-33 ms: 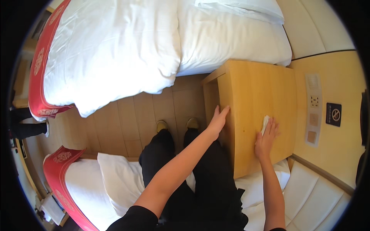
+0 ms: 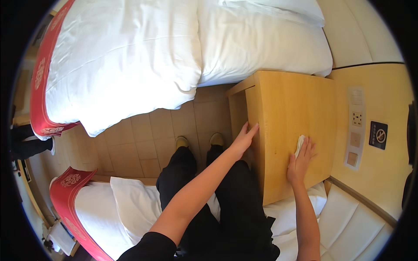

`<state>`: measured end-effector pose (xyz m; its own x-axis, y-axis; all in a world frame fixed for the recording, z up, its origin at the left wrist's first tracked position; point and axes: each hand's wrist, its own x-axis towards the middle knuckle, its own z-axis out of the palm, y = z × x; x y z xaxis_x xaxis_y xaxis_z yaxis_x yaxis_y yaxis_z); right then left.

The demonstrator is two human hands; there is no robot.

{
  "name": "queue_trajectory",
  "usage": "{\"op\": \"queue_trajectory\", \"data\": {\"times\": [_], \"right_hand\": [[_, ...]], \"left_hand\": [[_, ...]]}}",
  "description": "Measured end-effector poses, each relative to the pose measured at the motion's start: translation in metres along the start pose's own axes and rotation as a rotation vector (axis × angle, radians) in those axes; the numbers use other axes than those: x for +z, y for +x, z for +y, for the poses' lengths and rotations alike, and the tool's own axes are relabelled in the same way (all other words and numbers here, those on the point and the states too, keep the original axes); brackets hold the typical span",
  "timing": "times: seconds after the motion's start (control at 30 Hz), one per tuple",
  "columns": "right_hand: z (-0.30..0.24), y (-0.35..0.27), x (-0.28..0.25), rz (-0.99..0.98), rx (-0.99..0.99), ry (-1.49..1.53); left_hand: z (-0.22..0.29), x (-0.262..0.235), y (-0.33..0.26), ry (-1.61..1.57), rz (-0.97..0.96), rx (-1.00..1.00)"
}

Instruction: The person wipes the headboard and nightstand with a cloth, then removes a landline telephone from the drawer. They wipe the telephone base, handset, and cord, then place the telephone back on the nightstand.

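Inspecting remotely, I record the right hand (image 2: 300,165) palm down on a pale wooden cabinet (image 2: 296,104), its fingers extended, slightly blurred, the thumb apart. A white cloth (image 2: 299,145), thin and creased, shows as a narrow strip along that hand's thumb side; whether the hand pinches it or merely lies over it, I cannot tell. The left hand (image 2: 244,141) is at the cabinet's edge to the left of the right hand, thumb and forefinger spread, fingertips touching the wood. I find the cabinet's top smooth, lightly grained and four-sided, with a small dark spot (image 2: 275,153) left of the right hand. The top's long axis runs away from the body, from below the right hand to beyond it; the cloth's visible strip lies nearly parallel, its free end pointing away from the wrist. Beyond both hands I note a bed (image 2: 130,65) in soft, wrinkled white linen, and below the left hand, tan floor tiles (image 2: 126,148) laid in rectangles. Right of the right hand, a pale socket panel (image 2: 355,128) is set in the wall, with a dark sign (image 2: 378,135) beside it bearing a crossed-out cigarette in a circle and small light lettering.
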<state>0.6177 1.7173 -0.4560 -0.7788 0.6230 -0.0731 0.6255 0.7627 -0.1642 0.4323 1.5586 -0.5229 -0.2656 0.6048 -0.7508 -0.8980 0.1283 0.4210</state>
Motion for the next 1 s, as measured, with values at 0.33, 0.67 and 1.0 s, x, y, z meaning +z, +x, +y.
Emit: {"op": "queue_trajectory", "data": {"times": [0.33, 0.67, 1.0], "right_hand": [[-0.005, 0.001, -0.002, -0.005, 0.012, 0.027], [-0.012, -0.002, -0.003, 0.041, 0.014, 0.039], [0.002, -0.007, 0.004, 0.168, -0.010, -0.020]], "left_hand": [[-0.030, -0.041, 0.023, 0.141, -0.174, -0.156], [-0.010, -0.037, -0.004, 0.311, -0.075, -0.097], [0.012, -0.090, -0.078, 0.776, 0.149, 0.215]]}}
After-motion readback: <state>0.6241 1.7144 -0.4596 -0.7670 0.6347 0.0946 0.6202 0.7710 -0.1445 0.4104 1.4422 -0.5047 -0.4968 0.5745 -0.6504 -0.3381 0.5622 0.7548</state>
